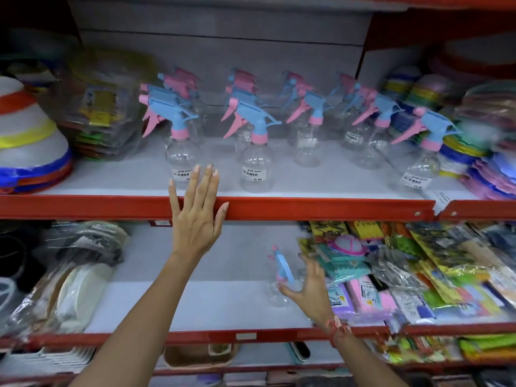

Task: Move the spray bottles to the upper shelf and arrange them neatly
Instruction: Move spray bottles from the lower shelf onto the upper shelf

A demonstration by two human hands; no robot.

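Note:
Several clear spray bottles with blue and pink trigger heads stand in rows on the upper shelf (321,208), among them a front-left bottle (181,152) and a front-middle bottle (255,166). My left hand (196,216) is open with fingers spread, in front of the shelf's red edge, fingertips just before the front-left bottle. One more spray bottle (280,277) stands on the lower shelf (195,303). My right hand (311,289) curls around its right side, thumb at the clear body; a closed grip does not show.
Stacked coloured plastic lids (30,146) and bagged goods (103,107) fill the upper shelf's left; coloured plates (480,163) crowd its right. Packaged items (418,275) cover the lower shelf's right, wrapped goods (69,275) its left. A bare gap lies between the front-middle bottle and a front-right bottle (421,163).

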